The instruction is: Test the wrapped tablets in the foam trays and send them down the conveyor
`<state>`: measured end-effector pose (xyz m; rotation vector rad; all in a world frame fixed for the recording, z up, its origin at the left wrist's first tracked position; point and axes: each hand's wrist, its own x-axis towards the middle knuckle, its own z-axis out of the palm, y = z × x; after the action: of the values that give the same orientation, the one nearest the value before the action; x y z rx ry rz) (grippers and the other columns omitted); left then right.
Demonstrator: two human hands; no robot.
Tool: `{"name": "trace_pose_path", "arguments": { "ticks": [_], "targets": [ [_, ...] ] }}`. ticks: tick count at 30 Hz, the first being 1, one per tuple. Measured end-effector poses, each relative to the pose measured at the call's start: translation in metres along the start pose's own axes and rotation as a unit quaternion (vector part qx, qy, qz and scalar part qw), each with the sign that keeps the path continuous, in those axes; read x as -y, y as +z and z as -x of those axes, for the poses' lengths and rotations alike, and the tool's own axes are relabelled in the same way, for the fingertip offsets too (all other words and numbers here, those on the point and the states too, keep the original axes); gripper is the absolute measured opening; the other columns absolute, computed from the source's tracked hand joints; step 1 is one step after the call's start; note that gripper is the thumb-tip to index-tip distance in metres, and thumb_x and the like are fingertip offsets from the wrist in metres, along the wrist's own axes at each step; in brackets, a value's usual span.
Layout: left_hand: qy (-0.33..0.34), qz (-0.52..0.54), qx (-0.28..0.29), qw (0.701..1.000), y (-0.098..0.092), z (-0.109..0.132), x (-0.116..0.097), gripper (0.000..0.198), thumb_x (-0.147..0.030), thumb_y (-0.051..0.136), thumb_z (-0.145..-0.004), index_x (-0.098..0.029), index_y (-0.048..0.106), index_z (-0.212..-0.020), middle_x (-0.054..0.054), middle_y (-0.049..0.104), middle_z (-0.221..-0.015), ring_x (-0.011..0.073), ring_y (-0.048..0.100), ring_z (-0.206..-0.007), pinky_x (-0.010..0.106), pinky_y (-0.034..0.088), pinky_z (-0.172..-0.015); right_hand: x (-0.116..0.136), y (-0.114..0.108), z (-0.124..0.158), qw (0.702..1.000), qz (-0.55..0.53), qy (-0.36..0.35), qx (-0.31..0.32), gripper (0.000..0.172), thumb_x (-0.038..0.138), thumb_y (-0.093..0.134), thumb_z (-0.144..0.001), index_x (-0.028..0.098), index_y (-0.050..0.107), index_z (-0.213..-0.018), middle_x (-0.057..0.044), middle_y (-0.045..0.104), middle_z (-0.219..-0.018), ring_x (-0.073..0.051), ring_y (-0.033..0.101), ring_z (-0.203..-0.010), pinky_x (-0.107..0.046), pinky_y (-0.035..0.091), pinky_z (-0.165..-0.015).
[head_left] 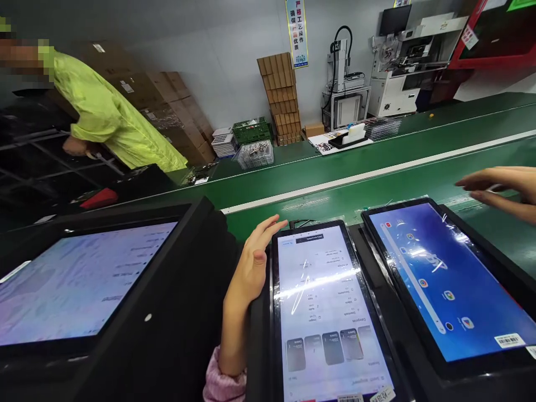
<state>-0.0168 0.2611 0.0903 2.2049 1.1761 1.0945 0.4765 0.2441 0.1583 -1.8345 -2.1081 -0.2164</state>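
Note:
Three lit tablets lie in black holders in front of me. My left hand (251, 262) rests against the left edge of the middle tablet (326, 312), which shows a white settings screen; its fingers are stretched out and hold nothing. My right hand (500, 187) hovers over the green belt, above the far right corner of the right tablet (448, 279) with its blue home screen; its fingers are extended, and a thin pale thing seems to lie among them. The left tablet (79, 279) glows pale lilac and is untouched.
A green conveyor belt (335, 178) with a white stripe runs behind the tablets. A person in a yellow-green coat (109, 120) works at the far left. Cardboard stacks (285, 100), a clear parts tray (255, 153), a green crate and machines (393, 67) stand along the back wall.

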Motion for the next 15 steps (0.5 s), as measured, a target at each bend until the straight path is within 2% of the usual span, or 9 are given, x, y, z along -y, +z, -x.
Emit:
{"name": "trace_pose_path", "arguments": {
  "ticks": [1,2,4,7,10,15],
  "targets": [
    [-0.004,0.004,0.004,1.000,0.000,0.000,0.001,0.096,-0.082,0.005,-0.087,-0.023,0.061,-0.136,0.012,0.053,-0.148,0.0324,0.046,-0.140,0.053,0.030,-0.120,0.025,-0.005,-0.008,0.998,-0.029,-0.060,0.021,0.092,0.088,0.022,-0.085,0.016,0.074,-0.109,-0.013,0.075,-0.097,-0.018,0.068,-0.074,-0.037,0.048,-0.066],
    [-0.008,0.008,0.006,1.000,0.000,0.000,0.001,0.096,-0.083,0.005,-0.086,-0.022,0.061,-0.137,0.012,0.053,-0.149,0.0320,0.046,-0.140,0.052,0.030,-0.121,0.049,-0.006,-0.014,0.992,-0.049,-0.112,0.039,0.086,0.081,0.023,-0.091,0.014,0.073,-0.110,-0.014,0.074,-0.100,-0.019,0.068,-0.079,-0.037,0.049,-0.069],
    [-0.013,0.015,0.005,1.000,0.000,0.000,0.003,0.097,-0.083,0.007,-0.086,-0.022,0.059,-0.139,0.012,0.052,-0.149,0.0311,0.045,-0.141,0.050,0.030,-0.121,0.093,-0.003,-0.020,0.973,-0.077,-0.209,0.068,0.064,0.058,0.027,-0.104,0.013,0.071,-0.112,-0.014,0.072,-0.104,-0.021,0.068,-0.090,-0.037,0.050,-0.077],
    [-0.023,0.028,0.007,0.999,0.001,0.001,0.005,0.096,-0.083,0.008,-0.086,-0.021,0.056,-0.141,0.012,0.053,-0.148,0.0301,0.047,-0.139,0.048,0.031,-0.121,0.142,0.012,-0.019,0.942,-0.090,-0.313,0.080,0.041,0.035,0.035,-0.106,0.016,0.069,-0.117,-0.012,0.071,-0.102,-0.022,0.065,-0.091,-0.037,0.046,-0.079],
    [-0.046,0.040,0.020,0.998,0.001,0.001,0.006,0.097,-0.085,0.010,-0.085,-0.021,0.053,-0.145,0.012,0.055,-0.147,0.0303,0.049,-0.137,0.048,0.032,-0.120,0.171,0.029,-0.017,0.926,-0.084,-0.352,0.102,0.038,0.029,0.036,-0.105,0.019,0.065,-0.128,-0.010,0.070,-0.093,-0.021,0.062,-0.084,-0.036,0.039,-0.077],
    [-0.086,0.054,0.030,0.994,0.002,0.002,0.005,0.105,-0.089,0.009,-0.081,-0.018,0.046,-0.149,0.016,0.058,-0.143,0.0326,0.050,-0.137,0.050,0.031,-0.119,0.193,0.046,-0.012,0.919,-0.053,-0.362,0.146,0.043,0.034,0.042,-0.105,0.018,0.056,-0.141,-0.007,0.068,-0.080,-0.019,0.057,-0.072,-0.035,0.029,-0.074]
  ]
}}
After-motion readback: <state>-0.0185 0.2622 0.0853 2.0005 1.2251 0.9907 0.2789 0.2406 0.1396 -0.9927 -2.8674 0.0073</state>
